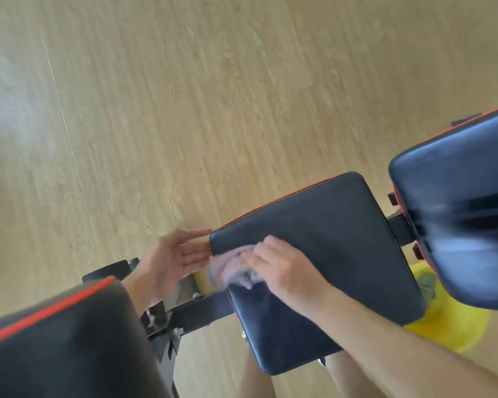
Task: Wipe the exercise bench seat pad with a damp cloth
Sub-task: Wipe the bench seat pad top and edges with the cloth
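The black seat pad (342, 242) with a red edge trim lies in the middle right of the head view. A grey-pink cloth (233, 271) is bunched at the pad's left edge. My right hand (282, 268) presses on the cloth with its fingers curled over it. My left hand (173, 257) is just left of the pad, palm up and fingers spread, with the fingertips at the pad's corner. It holds nothing. Motion blur softens both hands.
A second black pad (454, 214) of the bench rises at the right, and another red-trimmed pad (64, 340) fills the lower left. The black metal frame (190, 311) joins them. A yellow basin (452, 323) sits on the wooden floor (184, 96) under the right pad.
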The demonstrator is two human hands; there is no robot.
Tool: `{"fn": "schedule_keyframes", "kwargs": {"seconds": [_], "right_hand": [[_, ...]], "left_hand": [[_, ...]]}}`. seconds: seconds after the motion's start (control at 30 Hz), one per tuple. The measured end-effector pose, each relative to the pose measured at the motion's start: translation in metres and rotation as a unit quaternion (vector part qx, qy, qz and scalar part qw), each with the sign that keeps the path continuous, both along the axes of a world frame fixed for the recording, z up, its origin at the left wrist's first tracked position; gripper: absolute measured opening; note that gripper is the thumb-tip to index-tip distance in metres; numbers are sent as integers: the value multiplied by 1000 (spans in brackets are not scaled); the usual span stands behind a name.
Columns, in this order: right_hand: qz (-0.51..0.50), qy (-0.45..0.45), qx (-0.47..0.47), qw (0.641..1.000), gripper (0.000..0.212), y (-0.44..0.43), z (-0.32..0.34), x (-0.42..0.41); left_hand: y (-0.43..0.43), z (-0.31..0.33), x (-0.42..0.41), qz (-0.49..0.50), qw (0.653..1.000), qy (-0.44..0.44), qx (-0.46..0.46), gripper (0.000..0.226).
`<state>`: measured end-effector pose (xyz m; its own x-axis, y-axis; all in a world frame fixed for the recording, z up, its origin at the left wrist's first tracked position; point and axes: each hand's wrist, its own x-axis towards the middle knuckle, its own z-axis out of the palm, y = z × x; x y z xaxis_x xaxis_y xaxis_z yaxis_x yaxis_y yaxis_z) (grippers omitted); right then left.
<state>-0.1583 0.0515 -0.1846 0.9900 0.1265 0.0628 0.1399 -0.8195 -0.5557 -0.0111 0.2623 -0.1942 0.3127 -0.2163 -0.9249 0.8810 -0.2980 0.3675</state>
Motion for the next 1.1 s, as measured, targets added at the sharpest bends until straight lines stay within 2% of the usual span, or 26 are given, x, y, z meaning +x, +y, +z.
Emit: {"fn": "schedule_keyframes", "kwargs": {"seconds": [0.03, 0.07, 0.1, 0.13, 0.17, 0.23, 0.27, 0.3, 0.33, 0.37, 0.4, 0.47, 0.5, 0.53, 0.6, 0.63, 0.67, 0.7, 0.73, 0.83, 0.87, 0.93, 0.97, 1.03, 1.07, 1.1], "right_hand": [[-141, 10, 7, 990, 15, -17, -1, 10], [-274, 27, 12, 961, 19, -26, -2, 20], [-353, 50, 30, 934, 21, -19, 2, 29], [-371, 67, 49, 925, 21, 1, 5, 30], [-322, 96, 68, 939, 19, 26, 9, 25], [-82, 127, 76, 986, 17, 60, 19, -3], [44, 94, 46, 993, 15, 52, 22, -16], [111, 40, 20, 993, 13, 30, 18, -22], [94, 1, 2, 996, 11, 0, 13, -20], [-9, 11, -1, 1000, 14, -33, 12, -14], [-158, 23, -11, 987, 20, -64, 9, -6], [-412, 68, -17, 909, 15, -97, 8, 7], [-475, 74, -26, 877, 13, -88, 9, 12], [-482, 74, -32, 872, 14, -66, 6, 19], [-375, 97, 20, 922, 12, 2, 2, 39], [-275, 95, 53, 955, 13, 33, 6, 49], [-144, 85, 39, 985, 11, 61, 8, 55], [-25, 58, 5, 998, 7, 77, 7, 56], [67, 22, -20, 997, 10, 82, 0, 51], [213, -22, -78, 974, 34, 64, -4, 14], [225, -23, -83, 970, 38, 57, -1, 7], [171, -29, -91, 981, 32, 44, 3, 24], [92, 0, -91, 992, 26, 38, 3, 46], [-75, 45, -30, 996, 19, 30, 7, 85], [-105, 37, -16, 994, 19, 30, 8, 85], [-72, 23, -18, 997, 19, 33, 8, 70]], "left_hand": [[-2, 1, 2, -14, 1000, -9, 8, 37], [-6, 2, 2, -32, 999, -22, 16, 33], [-9, 3, 1, -52, 998, -39, 26, 29], [-12, 3, -1, -70, 995, -57, 37, 27], [-14, 3, -3, -86, 992, -76, 51, 25], [-15, 3, -8, -108, 986, -107, 66, 25], [-14, 4, -9, -111, 985, -113, 66, 26], [-14, 5, -10, -114, 985, -114, 60, 28], [-13, 5, -9, -119, 985, -114, 51, 31], [-11, 6, -9, -127, 984, -113, 46, 34], [-10, 6, -9, -129, 984, -112, 44, 37], [-8, 8, -10, -126, 984, -113, 49, 39], [-9, 9, -12, -124, 985, -109, 48, 39], [-9, 10, -13, -114, 987, -98, 49, 40], [-8, 12, -17, -76, 994, -66, 49, 45], [-8, 13, -18, -65, 995, -56, 52, 46], [-8, 16, -19, -56, 995, -47, 67, 44], [-6, 17, -20, -49, 995, -37, 82, 42], [-4, 19, -21, -46, 995, -28, 84, 42], [3, 30, -22, -43, 996, -29, 79, 60], [5, 35, -20, -32, 996, -28, 79, 59], [7, 46, -19, -33, 996, -43, 76, 51], [7, 48, -18, -30, 995, -55, 73, 49], [7, 50, -14, -7, 996, -59, 62, 47], [8, 49, -11, 2, 997, -52, 65, 47], [8, 45, -8, 6, 996, -49, 71, 47]]}}
